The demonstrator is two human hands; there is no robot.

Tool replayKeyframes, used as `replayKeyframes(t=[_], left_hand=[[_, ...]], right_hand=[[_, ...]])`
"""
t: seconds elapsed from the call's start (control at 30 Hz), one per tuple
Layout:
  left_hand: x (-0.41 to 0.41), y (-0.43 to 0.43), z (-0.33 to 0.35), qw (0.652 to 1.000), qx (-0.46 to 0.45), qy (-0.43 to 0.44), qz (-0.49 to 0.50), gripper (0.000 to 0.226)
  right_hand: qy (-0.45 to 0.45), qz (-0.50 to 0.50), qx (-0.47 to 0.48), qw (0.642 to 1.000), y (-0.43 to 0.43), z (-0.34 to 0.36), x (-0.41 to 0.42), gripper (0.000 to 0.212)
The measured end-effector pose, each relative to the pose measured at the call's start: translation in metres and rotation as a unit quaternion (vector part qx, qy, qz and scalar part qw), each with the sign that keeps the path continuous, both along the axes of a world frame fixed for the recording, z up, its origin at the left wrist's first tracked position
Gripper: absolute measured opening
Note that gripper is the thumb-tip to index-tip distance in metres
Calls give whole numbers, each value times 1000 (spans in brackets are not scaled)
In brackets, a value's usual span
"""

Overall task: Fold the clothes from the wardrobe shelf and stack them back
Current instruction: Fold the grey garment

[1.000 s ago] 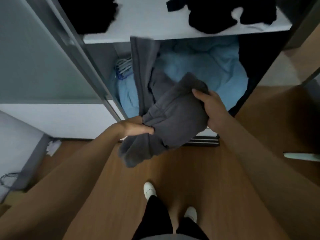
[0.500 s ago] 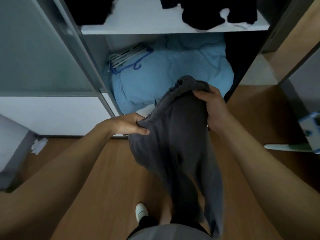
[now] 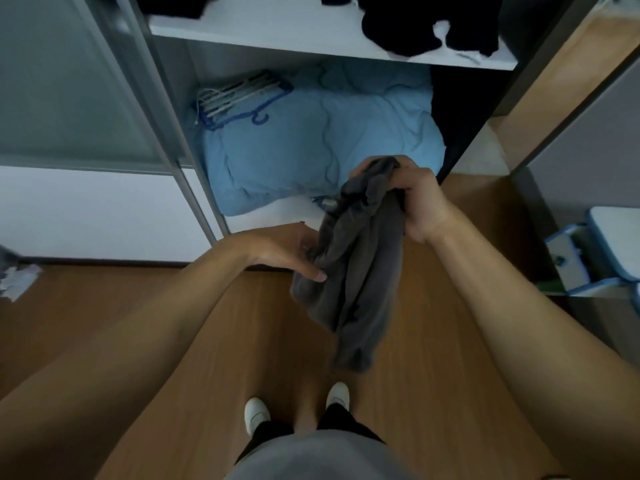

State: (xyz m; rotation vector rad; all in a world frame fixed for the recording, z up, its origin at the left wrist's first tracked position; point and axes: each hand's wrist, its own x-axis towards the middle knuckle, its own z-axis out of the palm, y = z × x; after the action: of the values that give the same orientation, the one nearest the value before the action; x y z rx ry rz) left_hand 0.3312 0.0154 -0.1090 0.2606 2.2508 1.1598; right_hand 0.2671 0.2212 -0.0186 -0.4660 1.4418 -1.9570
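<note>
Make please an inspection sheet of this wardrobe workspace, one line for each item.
Surface: white wardrobe shelf, partly bare, at the top.
Job's things: black clothes lie unfolded on the shelf; grey garment, held up, hangs crumpled.
Clutter: hangers on blue bedding below the shelf; white scraps on the wooden floor, left.
Hands: right hand grips the garment's top; left hand touches its side, fingertips hidden.
Cables: nothing seen.
Surroundings: frosted sliding door, blue-white box at right.
</note>
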Motion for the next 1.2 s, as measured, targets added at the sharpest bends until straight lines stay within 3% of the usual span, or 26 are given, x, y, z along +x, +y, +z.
replayKeyframes(t=[0.13, 0.23, 0.3, 0.37, 0.43, 0.6, 0.87, 0.97, 1.07, 1.2], left_hand=[[1, 3, -1, 999, 16, -24, -14, 38], [-5, -4, -4, 998, -63, -15, 15, 42], [-13, -17, -2, 987, -142, 20, 67, 33], [-18, -29, 4, 977, -167, 42, 127, 17], [-18, -37, 14, 968, -134, 37, 208, 9], [-13, -37, 29, 902, 61, -27, 426, 30], [-3, -22, 36, 778, 199, -91, 588, 26], [2, -11, 37, 750, 223, -87, 617, 21], [6, 0, 36, 743, 258, -75, 613, 30], [7, 14, 36, 741, 285, -80, 603, 37]], right_hand=[[14, -73, 1, 997, 9, -6, -4, 27], [26, -155, 52, 986, 16, -15, -12, 26], [49, -204, 108, 972, 23, -26, -17, 24], [77, -224, 161, 958, 32, -41, -20, 28], [99, -213, 219, 947, 41, -59, -18, 36], [101, -105, 259, 955, 37, -111, 3, 40], [94, 36, 241, 965, -21, -136, 46, 29], [83, 23, 235, 968, -34, -132, 62, 31], [198, -71, 312, 927, -42, -120, 74, 66], [335, -115, 490, 796, -53, -115, 80, 104]])
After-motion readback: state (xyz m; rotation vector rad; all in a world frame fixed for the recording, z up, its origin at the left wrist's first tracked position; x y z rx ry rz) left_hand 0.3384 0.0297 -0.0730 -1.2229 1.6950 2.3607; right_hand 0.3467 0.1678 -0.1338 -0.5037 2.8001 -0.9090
